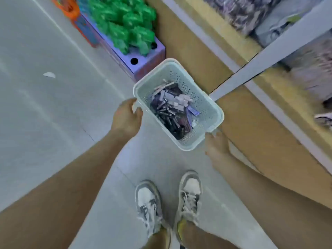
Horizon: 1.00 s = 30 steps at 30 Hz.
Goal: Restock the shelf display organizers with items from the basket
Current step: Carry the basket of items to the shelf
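Note:
A pale green perforated plastic basket (206, 103) is held above the floor in front of me. Inside it lies a heap of small dark and pink packaged items (170, 112). My left hand (126, 116) grips the basket's left rim with curled fingers. My right hand (216, 143) holds the basket's near right corner from below, its fingers partly hidden under the rim. The shelf unit (251, 123) runs along the right, with blurred packaged goods (305, 56) on its upper levels.
A purple display box (143, 60) holding green toys (125, 24) stands on the floor at the basket's far left, an orange item (67, 7) behind it. My two shoes (168, 200) stand on the light tiled floor (45, 114). A small white scrap (49, 74) lies on the floor.

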Each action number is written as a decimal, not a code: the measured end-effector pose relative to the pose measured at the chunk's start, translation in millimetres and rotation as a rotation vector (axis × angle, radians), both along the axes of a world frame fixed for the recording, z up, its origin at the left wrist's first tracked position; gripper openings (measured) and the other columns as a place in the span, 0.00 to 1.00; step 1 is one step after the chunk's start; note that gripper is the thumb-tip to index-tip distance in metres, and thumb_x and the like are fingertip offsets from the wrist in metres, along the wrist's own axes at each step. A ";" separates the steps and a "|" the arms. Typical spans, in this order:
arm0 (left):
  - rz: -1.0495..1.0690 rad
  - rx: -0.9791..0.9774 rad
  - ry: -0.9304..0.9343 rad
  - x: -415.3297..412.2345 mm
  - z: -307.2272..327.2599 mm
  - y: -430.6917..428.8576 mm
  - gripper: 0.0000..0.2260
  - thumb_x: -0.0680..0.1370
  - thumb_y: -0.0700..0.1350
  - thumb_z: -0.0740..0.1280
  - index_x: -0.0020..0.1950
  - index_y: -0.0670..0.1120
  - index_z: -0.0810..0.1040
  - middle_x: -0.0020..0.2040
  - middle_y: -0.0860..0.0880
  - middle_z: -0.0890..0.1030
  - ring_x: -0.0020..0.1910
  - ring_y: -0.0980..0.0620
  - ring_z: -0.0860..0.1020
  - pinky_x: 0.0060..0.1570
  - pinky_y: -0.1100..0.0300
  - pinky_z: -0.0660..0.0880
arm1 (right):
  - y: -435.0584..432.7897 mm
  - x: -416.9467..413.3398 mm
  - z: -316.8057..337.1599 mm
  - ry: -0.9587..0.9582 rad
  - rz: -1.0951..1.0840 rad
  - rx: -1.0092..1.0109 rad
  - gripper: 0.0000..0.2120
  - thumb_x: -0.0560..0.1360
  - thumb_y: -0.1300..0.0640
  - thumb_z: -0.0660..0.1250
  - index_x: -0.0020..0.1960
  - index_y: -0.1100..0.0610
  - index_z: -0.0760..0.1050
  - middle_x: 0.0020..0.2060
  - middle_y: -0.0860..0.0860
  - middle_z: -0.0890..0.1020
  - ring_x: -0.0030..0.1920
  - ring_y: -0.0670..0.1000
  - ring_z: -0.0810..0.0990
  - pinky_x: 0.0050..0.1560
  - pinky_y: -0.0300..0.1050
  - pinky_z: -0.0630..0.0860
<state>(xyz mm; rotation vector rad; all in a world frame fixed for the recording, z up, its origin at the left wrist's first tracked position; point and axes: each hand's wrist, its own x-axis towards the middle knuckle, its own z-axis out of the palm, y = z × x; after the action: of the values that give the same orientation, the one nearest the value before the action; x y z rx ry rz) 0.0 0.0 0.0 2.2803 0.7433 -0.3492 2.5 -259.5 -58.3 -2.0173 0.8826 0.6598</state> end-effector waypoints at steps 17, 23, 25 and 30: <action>0.243 0.104 0.020 9.8 -41.3 38.7 0.12 0.81 0.47 0.56 0.50 0.40 0.72 0.44 0.42 0.75 0.43 0.41 0.72 0.39 0.52 0.67 | 11.0 21.2 15.3 -0.222 0.122 -0.045 0.13 0.81 0.50 0.60 0.47 0.60 0.73 0.40 0.54 0.79 0.42 0.57 0.78 0.44 0.51 0.73; 0.407 -0.055 0.059 -63.2 91.4 66.4 0.21 0.81 0.57 0.57 0.40 0.42 0.73 0.34 0.48 0.74 0.33 0.49 0.71 0.33 0.56 0.67 | 45.8 31.9 141.9 -0.187 0.161 0.103 0.15 0.80 0.53 0.63 0.39 0.61 0.73 0.31 0.51 0.71 0.31 0.49 0.68 0.27 0.38 0.64; 0.477 -0.110 0.070 -80.8 147.5 79.2 0.23 0.80 0.60 0.56 0.39 0.43 0.75 0.35 0.48 0.77 0.34 0.50 0.73 0.36 0.57 0.70 | 58.2 40.5 195.4 -0.153 0.276 0.093 0.13 0.80 0.53 0.63 0.44 0.61 0.75 0.35 0.53 0.76 0.33 0.51 0.72 0.30 0.41 0.67; 0.591 -0.021 0.008 -111.8 287.7 103.0 0.22 0.82 0.57 0.54 0.38 0.42 0.71 0.31 0.48 0.73 0.34 0.45 0.70 0.34 0.54 0.64 | 114.3 62.3 332.3 -0.172 0.472 0.133 0.07 0.81 0.52 0.62 0.46 0.50 0.76 0.42 0.49 0.82 0.45 0.55 0.81 0.48 0.50 0.77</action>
<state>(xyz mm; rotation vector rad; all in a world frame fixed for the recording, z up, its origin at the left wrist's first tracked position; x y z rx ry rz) -111.8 103.0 287.7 1.9246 1.3538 -0.0845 64.8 -145.2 274.0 -2.1369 0.2502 0.7615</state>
